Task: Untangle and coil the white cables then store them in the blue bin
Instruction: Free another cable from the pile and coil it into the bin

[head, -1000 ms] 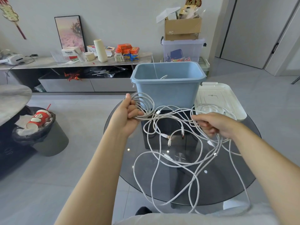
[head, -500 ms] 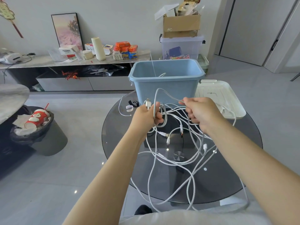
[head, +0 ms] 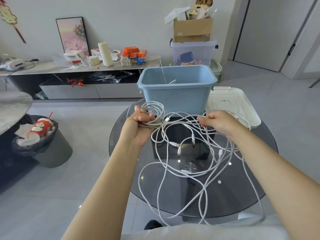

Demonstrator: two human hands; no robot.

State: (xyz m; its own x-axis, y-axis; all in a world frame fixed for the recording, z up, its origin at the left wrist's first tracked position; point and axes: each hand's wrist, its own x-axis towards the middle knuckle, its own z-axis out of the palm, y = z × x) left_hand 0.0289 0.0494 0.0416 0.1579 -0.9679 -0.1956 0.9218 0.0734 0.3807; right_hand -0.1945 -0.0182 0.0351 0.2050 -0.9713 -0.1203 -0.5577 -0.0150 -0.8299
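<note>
Holding a half-wound coil [head: 154, 112] of white cable in the left hand [head: 138, 126], fingers curled round the loops so the bundle sits up against the front of the blue bin [head: 176, 96]. Right hand [head: 219, 122] is off to the side, fingers closed on a few strands running out of the coil, pinching them just above the glass.

Everything else is still one big mess: the loose white cables [head: 187, 172] hang down from both hands in long overlapping loops, spread across the round smoked-glass table [head: 242, 193] and drooping off its near edge toward the person's lap. A handful of connector plugs [head: 179, 150] dangle in the middle of the tangle, between the two forearms.

The bin stands at the far side of the table, open on top, with a bit of white cable [head: 170, 81] showing inside it already. Its white lid [head: 230, 104] lies flat just to the right, touching the bin's corner, partly behind the right hand.

Off to the left on the floor there's a dark trash can [head: 50, 149] stuffed with paper and a red drink cup [head: 40, 129]. A low sideboard [head: 78, 66] full of clutter runs along the back wall.
</note>
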